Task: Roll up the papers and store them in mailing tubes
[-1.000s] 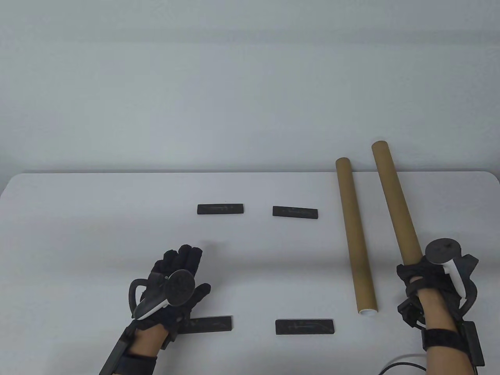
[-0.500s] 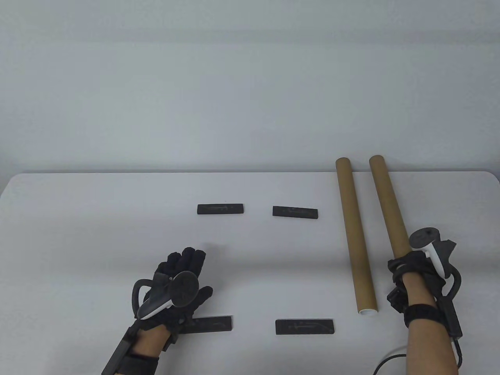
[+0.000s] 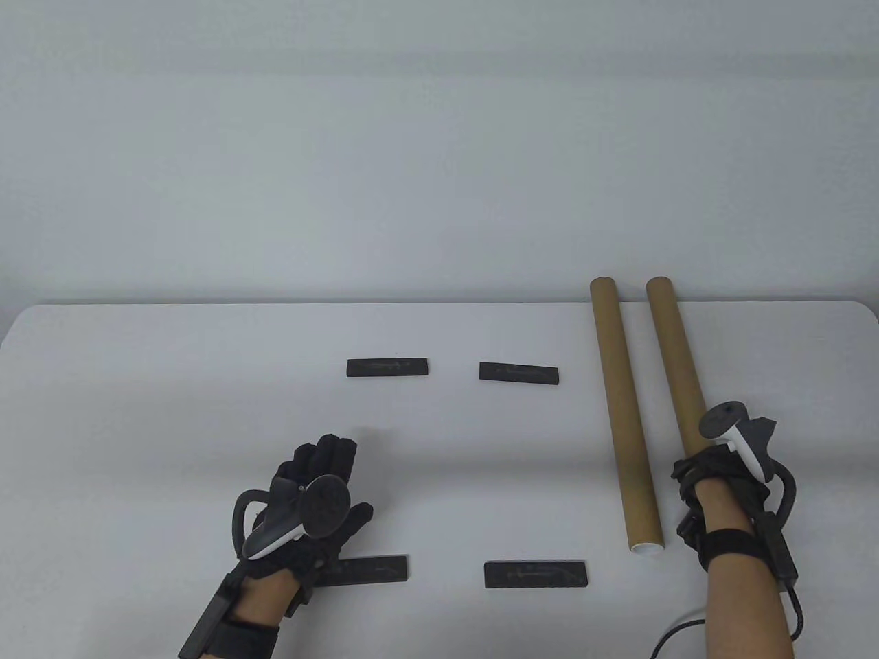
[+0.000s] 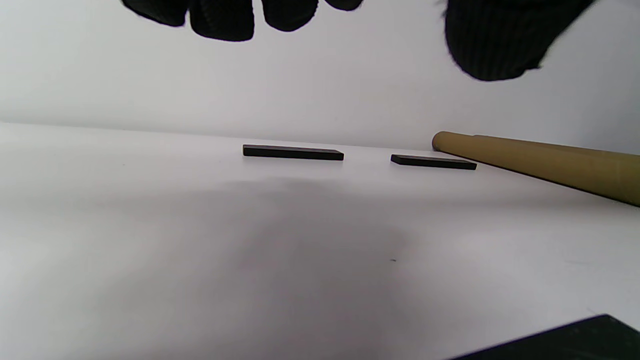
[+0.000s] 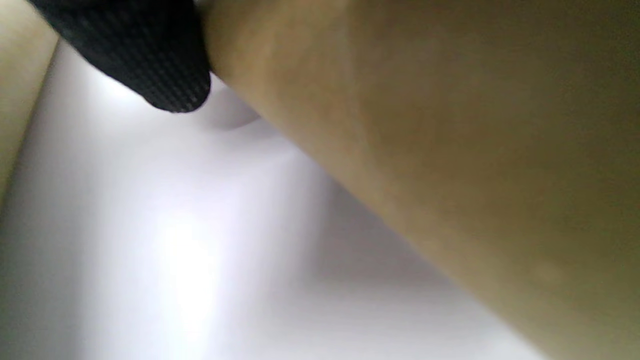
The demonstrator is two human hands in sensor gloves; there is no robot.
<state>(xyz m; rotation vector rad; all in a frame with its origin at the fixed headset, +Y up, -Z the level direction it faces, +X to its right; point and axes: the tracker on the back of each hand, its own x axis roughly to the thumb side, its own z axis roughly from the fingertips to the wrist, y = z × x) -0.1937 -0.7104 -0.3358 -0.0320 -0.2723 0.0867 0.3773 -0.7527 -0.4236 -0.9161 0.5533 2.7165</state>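
Observation:
Two brown mailing tubes lie lengthwise on the right of the white table. The left tube point(image 3: 623, 412) rests free, with a white cap at its near end. My right hand point(image 3: 714, 473) grips the near end of the right tube point(image 3: 676, 364), which fills the right wrist view point(image 5: 450, 150) beside a gloved finger point(image 5: 150, 65). My left hand point(image 3: 323, 473) rests flat on the table at the lower left, fingers straight, holding nothing; its fingertips point(image 4: 225, 20) hang over bare table. No paper stands out against the white tabletop.
Four flat black bars lie in a rectangle: two far ones point(image 3: 387, 367) point(image 3: 518, 373), two near ones point(image 3: 364, 570) point(image 3: 535, 574). A cable point(image 3: 676, 631) trails from the right wrist. The table's far edge point(image 3: 275, 304) meets a grey wall.
My right hand has moved left and lowered the right tube, so its far end has dropped and it now lies nearly parallel to the left tube. The left hand barely moved.

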